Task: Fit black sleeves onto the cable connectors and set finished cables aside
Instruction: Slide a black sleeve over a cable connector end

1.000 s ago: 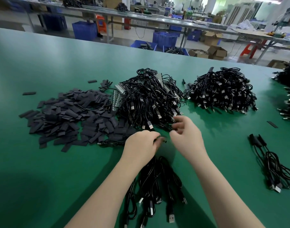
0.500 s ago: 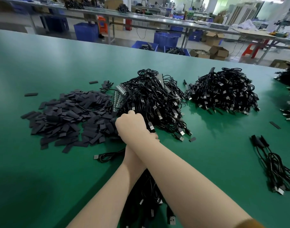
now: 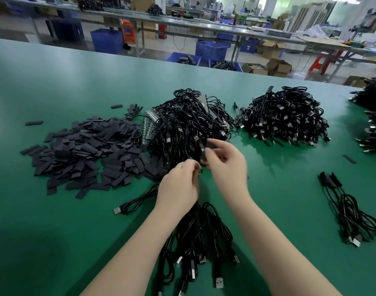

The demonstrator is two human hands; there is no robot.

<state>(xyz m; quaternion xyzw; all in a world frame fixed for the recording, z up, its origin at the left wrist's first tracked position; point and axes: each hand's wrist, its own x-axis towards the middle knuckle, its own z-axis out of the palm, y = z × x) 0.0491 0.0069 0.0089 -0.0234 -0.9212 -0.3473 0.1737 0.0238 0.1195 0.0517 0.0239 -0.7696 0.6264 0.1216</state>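
Observation:
My right hand (image 3: 226, 162) pinches a black sleeve (image 3: 206, 151) between thumb and fingers, just in front of the middle cable pile (image 3: 189, 122). My left hand (image 3: 179, 185) sits beside it, fingers curled round the upper ends of a bunch of black cables (image 3: 201, 236) that trails toward me with USB plugs showing. The connector at the fingertips is hidden by my left hand. A heap of loose black sleeves (image 3: 84, 150) lies to the left.
A second cable pile (image 3: 285, 118) lies right of the middle one, more cables (image 3: 372, 124) at the far right edge. A small cable group (image 3: 347, 210) lies at right. One loose cable (image 3: 135, 201) rests left of my wrist. All sits on a green table (image 3: 54, 242).
My right arm, which had crossed over my left to the sleeve heap, has come back to the right holding a sleeve. My left hand stays on the cable bunch.

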